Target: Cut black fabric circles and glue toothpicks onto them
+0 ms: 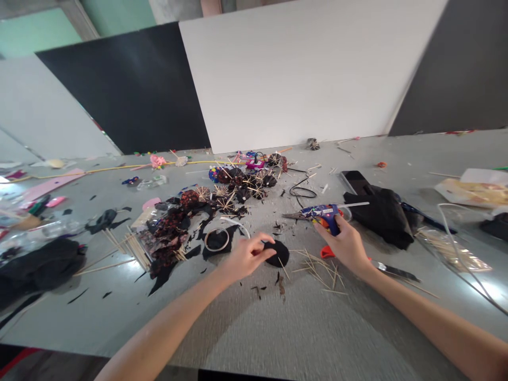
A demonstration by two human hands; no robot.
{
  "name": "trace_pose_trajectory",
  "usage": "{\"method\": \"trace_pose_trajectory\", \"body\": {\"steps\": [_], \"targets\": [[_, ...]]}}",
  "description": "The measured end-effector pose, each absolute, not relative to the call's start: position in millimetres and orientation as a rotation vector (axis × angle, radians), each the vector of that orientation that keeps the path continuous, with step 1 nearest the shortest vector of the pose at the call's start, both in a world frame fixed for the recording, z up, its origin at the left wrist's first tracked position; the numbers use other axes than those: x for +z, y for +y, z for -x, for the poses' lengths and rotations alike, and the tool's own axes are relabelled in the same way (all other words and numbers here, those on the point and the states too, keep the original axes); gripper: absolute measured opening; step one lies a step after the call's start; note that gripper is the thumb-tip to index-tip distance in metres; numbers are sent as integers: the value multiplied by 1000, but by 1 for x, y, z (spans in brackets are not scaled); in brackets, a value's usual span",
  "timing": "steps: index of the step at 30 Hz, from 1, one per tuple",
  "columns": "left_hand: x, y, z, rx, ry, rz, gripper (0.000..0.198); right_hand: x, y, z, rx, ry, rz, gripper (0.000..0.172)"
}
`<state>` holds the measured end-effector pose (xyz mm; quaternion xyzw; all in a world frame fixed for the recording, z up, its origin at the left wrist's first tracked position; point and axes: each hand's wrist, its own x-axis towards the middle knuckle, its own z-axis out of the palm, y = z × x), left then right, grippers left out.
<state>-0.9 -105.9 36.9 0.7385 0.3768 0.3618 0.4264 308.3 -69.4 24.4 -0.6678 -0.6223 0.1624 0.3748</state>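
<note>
My right hand is wrapped round the handle of a blue hot glue gun. A white glue stick sticks out of its back, and its nozzle points left. My left hand hovers at the left edge of a round black fabric piece, thumb and forefinger apart with nothing visible between them. One thin wooden stick lies across the fabric's lower edge. Loose wooden sticks are scattered between the fabric and my right hand. A tape roll rests left of my left hand.
Behind are several fabric bundles with sticks. Patterned cloth and a group of sticks lie left. On the right are a phone, black cloth, a utility knife and a cable. A white panel stands behind.
</note>
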Motion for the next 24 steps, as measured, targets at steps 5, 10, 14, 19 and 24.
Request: {"method": "trace_pose_trajectory", "body": {"steps": [5, 10, 14, 19, 24], "targets": [[35, -115, -10, 597, 668, -2642, 37, 23, -69, -309, 425, -1594, 1681, 39], [27, -121, -21, 495, 736, -2646, 21, 21, -69, -309, 428, -1607, 1683, 39], [24, -122, -24, 491, 771, -2681, 20, 21, -69, -309, 411, -1616, 1677, 39], [23, -125, -28, 511, 816, -2770, 19, 21, -70, -308, 403, -1620, 1664, 39], [28, -133, -29, 589, 820, -2754, 10, 20, -70, -308, 369, -1637, 1650, 42]]}}
